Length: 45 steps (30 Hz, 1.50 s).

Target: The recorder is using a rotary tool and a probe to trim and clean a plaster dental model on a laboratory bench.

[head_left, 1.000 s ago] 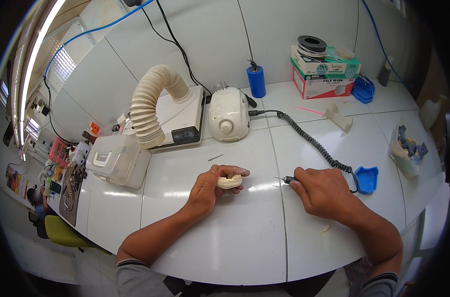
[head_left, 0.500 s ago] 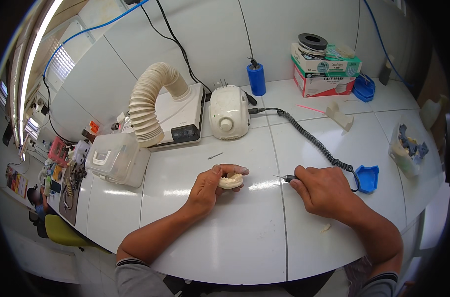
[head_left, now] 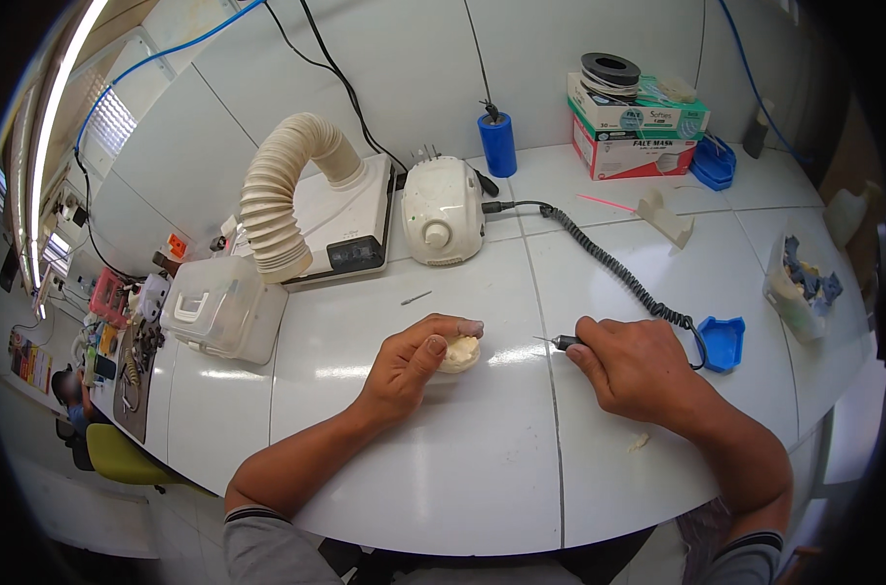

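My left hand (head_left: 404, 370) is closed on a cream dental cast (head_left: 459, 355), with fingers curled over it and the thumb in front. Across from it, my right hand (head_left: 628, 375) grips a dark rotary handpiece (head_left: 566, 342), its thin bit pointing left toward the cast without touching it. A coiled cord (head_left: 609, 263) links the handpiece to a white control unit (head_left: 438, 219). A small blue tray (head_left: 722, 343) lies right of my right hand. A slim metal bur (head_left: 415, 298) rests above my left hand, and a cream scrap (head_left: 638, 442) lies below my right.
Hosed extractor (head_left: 282, 253) and plastic case (head_left: 218, 312) at left; blue cylinder (head_left: 496, 146), stacked boxes (head_left: 628, 156), blue containers (head_left: 714, 164) and cream holder (head_left: 669, 224) at back; full clear container (head_left: 794, 292) at right. A co-worker (head_left: 72, 395) sits far left beside a cluttered bench.
My left hand has turned, its thumb moving down over the cast and hiding more of it. Both hands sit slightly higher in view, as does the whole bench.
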Motion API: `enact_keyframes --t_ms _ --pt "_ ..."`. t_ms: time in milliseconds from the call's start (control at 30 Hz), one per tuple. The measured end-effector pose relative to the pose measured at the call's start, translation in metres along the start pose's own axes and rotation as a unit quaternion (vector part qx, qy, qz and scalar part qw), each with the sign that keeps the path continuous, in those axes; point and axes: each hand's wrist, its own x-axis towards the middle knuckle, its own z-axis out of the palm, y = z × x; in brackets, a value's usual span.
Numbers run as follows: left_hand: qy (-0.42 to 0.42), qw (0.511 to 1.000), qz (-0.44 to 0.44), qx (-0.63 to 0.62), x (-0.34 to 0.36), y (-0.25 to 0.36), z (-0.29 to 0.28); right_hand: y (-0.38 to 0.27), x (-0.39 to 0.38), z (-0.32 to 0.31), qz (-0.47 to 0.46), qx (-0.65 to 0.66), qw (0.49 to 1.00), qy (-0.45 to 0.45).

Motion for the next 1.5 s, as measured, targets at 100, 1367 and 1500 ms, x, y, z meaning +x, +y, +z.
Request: enact_keyframes --t_ms 100,1367,1500 --pt "-0.004 1.0 0.014 0.001 0.0 -0.003 0.001 0.0 -0.001 -0.001 0.001 -0.002 1.0 -0.002" --pt "-0.06 0.965 0.096 0.235 -0.002 0.021 0.019 -0.002 0.0 -0.003 -0.017 -0.002 1.0 -0.015" --pt "-0.062 0.959 0.097 0.259 -0.004 0.02 0.018 -0.003 0.002 -0.003 -0.017 -0.003 1.0 -0.015"
